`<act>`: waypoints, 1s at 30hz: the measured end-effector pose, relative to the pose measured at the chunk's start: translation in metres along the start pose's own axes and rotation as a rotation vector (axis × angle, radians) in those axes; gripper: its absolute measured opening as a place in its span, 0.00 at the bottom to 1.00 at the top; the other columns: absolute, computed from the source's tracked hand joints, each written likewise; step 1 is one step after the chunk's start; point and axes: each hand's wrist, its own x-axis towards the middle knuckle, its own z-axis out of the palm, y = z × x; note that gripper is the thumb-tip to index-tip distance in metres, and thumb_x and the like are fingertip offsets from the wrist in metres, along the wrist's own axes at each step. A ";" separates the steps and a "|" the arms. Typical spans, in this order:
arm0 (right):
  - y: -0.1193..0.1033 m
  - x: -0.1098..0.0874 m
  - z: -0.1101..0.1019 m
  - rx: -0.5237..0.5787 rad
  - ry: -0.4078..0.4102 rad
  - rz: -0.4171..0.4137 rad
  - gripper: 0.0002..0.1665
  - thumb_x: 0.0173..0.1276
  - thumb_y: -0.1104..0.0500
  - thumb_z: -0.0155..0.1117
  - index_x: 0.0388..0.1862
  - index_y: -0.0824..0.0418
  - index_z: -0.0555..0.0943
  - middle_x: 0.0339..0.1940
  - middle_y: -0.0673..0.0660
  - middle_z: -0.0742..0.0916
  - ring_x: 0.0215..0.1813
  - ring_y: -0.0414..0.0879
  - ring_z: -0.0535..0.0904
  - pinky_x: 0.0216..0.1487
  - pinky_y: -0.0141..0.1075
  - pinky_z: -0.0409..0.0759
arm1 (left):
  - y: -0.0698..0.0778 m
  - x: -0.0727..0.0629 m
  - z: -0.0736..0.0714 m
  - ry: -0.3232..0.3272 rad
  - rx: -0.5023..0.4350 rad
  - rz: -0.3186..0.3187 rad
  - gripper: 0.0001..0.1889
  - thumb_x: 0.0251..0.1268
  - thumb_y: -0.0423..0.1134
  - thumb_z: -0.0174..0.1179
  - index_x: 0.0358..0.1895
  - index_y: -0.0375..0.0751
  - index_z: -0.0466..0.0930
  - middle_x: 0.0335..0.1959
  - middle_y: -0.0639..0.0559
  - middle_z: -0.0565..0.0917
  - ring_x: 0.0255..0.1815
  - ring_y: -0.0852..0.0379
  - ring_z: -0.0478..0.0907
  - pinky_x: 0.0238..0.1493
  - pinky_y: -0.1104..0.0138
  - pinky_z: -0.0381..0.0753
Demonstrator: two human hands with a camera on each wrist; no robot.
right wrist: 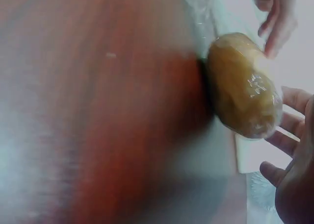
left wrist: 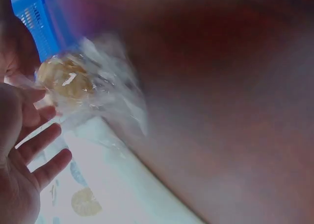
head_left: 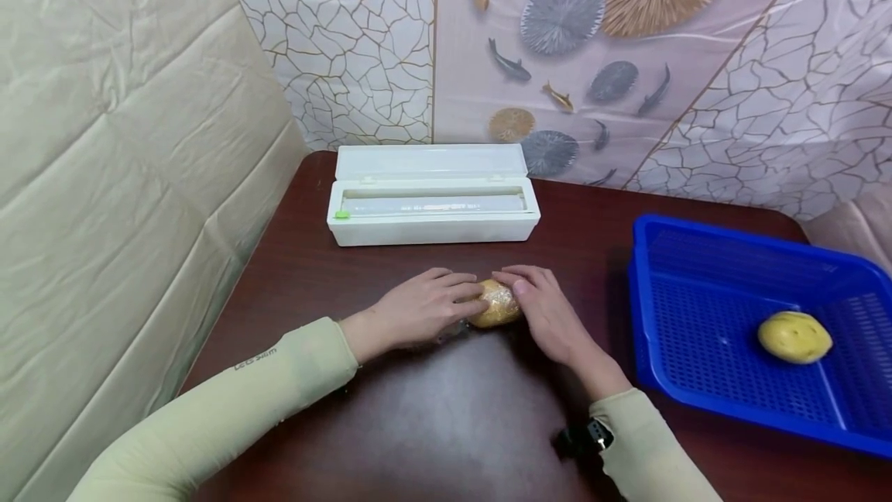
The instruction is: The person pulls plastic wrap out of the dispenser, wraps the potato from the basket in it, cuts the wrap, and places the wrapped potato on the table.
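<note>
A potato (head_left: 499, 304) wrapped in clear cling film lies on the table between the two hands. From the left, my left hand (head_left: 437, 302) reaches flat toward it, fingertips right at its near end. Loose film (left wrist: 115, 84) trails from the potato in the left wrist view, beside the left fingers (left wrist: 51, 167), which are spread and nearly straight. My right hand (head_left: 547, 308) rests against the potato's other end, fingers stretched along its far side. In the right wrist view the right fingers (right wrist: 288, 143) are extended and touch the shiny wrap.
Behind the hands stands a white cling film dispenser (head_left: 432, 232), lid up, a roll inside and a green slider (head_left: 341, 214) at its left. To the right, a blue plastic basket (head_left: 704, 254) holds another yellow potato (head_left: 794, 337). Patterned sheeting (head_left: 362, 45) hangs behind the table.
</note>
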 end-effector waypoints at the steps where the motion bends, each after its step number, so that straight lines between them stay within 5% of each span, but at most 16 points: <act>1: 0.000 0.001 -0.002 0.014 0.013 0.016 0.29 0.91 0.57 0.35 0.66 0.63 0.84 0.68 0.64 0.82 0.69 0.62 0.72 0.69 0.57 0.67 | -0.002 0.001 -0.001 0.004 0.004 0.005 0.19 0.78 0.43 0.62 0.68 0.54 0.83 0.68 0.52 0.83 0.72 0.51 0.77 0.69 0.57 0.77; 9: 0.000 -0.004 -0.009 0.053 0.037 0.143 0.29 0.91 0.56 0.37 0.52 0.63 0.88 0.49 0.56 0.90 0.55 0.52 0.84 0.59 0.48 0.77 | -0.001 0.007 -0.003 0.078 -0.007 -0.020 0.11 0.75 0.41 0.63 0.56 0.50 0.86 0.58 0.52 0.85 0.63 0.50 0.79 0.64 0.56 0.77; 13: -0.001 -0.009 -0.009 0.069 0.059 0.140 0.27 0.91 0.57 0.41 0.43 0.61 0.89 0.39 0.52 0.89 0.46 0.49 0.84 0.52 0.41 0.79 | 0.004 0.006 -0.001 0.076 -0.024 -0.067 0.12 0.69 0.43 0.65 0.52 0.49 0.85 0.51 0.51 0.82 0.55 0.49 0.79 0.56 0.56 0.77; 18: -0.001 -0.014 -0.008 0.123 0.050 0.140 0.26 0.90 0.58 0.44 0.37 0.59 0.88 0.33 0.49 0.89 0.39 0.46 0.85 0.47 0.36 0.81 | 0.012 0.004 0.002 0.110 -0.094 -0.115 0.16 0.74 0.49 0.59 0.54 0.45 0.85 0.46 0.50 0.82 0.46 0.50 0.79 0.44 0.59 0.77; 24: -0.002 -0.016 -0.004 0.214 0.003 0.168 0.27 0.90 0.57 0.45 0.35 0.60 0.88 0.30 0.50 0.90 0.36 0.44 0.87 0.45 0.42 0.85 | 0.017 0.001 0.005 0.097 -0.192 -0.177 0.30 0.74 0.63 0.61 0.63 0.41 0.84 0.49 0.49 0.84 0.47 0.51 0.79 0.50 0.59 0.80; 30: 0.000 -0.014 -0.002 0.320 -0.004 0.218 0.26 0.90 0.57 0.46 0.39 0.65 0.88 0.32 0.56 0.91 0.36 0.48 0.88 0.45 0.44 0.87 | 0.018 -0.001 0.005 0.066 -0.218 -0.211 0.32 0.74 0.61 0.63 0.68 0.40 0.81 0.53 0.48 0.84 0.53 0.50 0.81 0.56 0.58 0.81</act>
